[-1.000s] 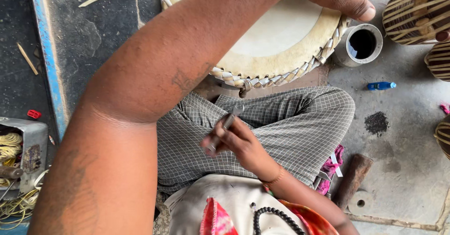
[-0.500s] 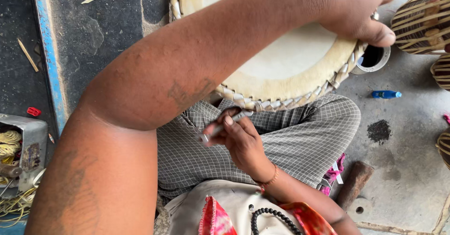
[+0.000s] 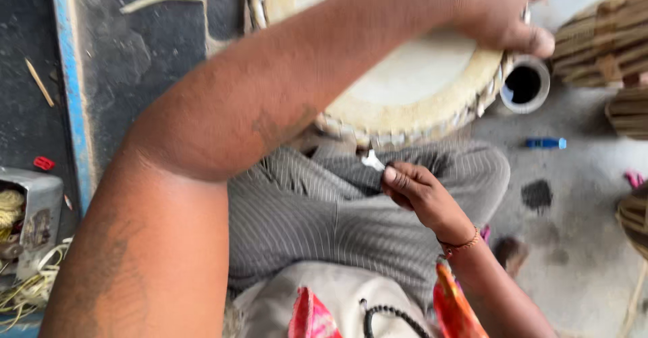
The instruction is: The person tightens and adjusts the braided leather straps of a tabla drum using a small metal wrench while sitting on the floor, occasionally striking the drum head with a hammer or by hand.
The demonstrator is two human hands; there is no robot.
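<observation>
- The small metal tool (image 3: 372, 160) points up-left toward the drum (image 3: 412, 81).
- The right hand (image 3: 418, 193) pinches it, fingers curled.
- The left hand (image 3: 503, 7) grips the drum's rim, arm outstretched.

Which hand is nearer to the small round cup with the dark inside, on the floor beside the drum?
The left hand. It grips the drum rim just above the cup. The right hand sits lower, over the lap, holding a small metal tool.

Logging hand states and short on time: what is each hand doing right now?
Left hand: fingers curled over the far rim of the drum, gripping it.
Right hand: closed on a small metal tool, its tip at the drum's near edge.
</observation>
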